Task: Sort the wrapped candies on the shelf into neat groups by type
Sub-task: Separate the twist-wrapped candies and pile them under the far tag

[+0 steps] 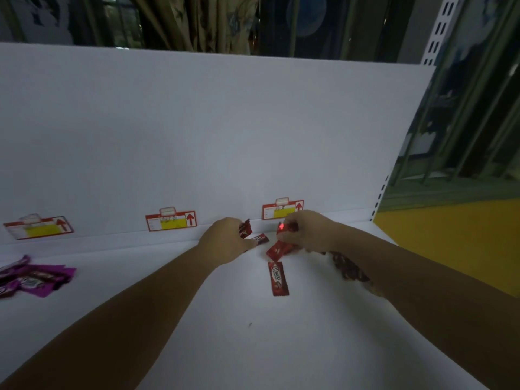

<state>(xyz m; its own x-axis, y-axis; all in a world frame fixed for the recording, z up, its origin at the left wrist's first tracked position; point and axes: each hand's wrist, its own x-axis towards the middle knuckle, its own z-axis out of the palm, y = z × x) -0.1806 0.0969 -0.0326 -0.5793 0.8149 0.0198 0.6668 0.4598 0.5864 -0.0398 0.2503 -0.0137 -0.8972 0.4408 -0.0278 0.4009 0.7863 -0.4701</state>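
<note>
Lying lengthwise on the white shelf [225, 333], nearest red candy [278, 278] reads "Choco". Purple candies [36, 277] heaped far left. Second red candy [277, 250] lies tilted beside right hand [305, 230], whose curled fingers pinch a glinting red candy [284, 227]. Left hand [225, 239] grips a dark red candy [245, 229], its fingertips at a small candy [260, 238]. Price tags [171, 220] on back wall.

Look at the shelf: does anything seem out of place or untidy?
One red Choco candy lies alone, nearer the front than the other red candies, which are scattered at odd angles. The purple candies at far left overlap in a loose heap.
</note>
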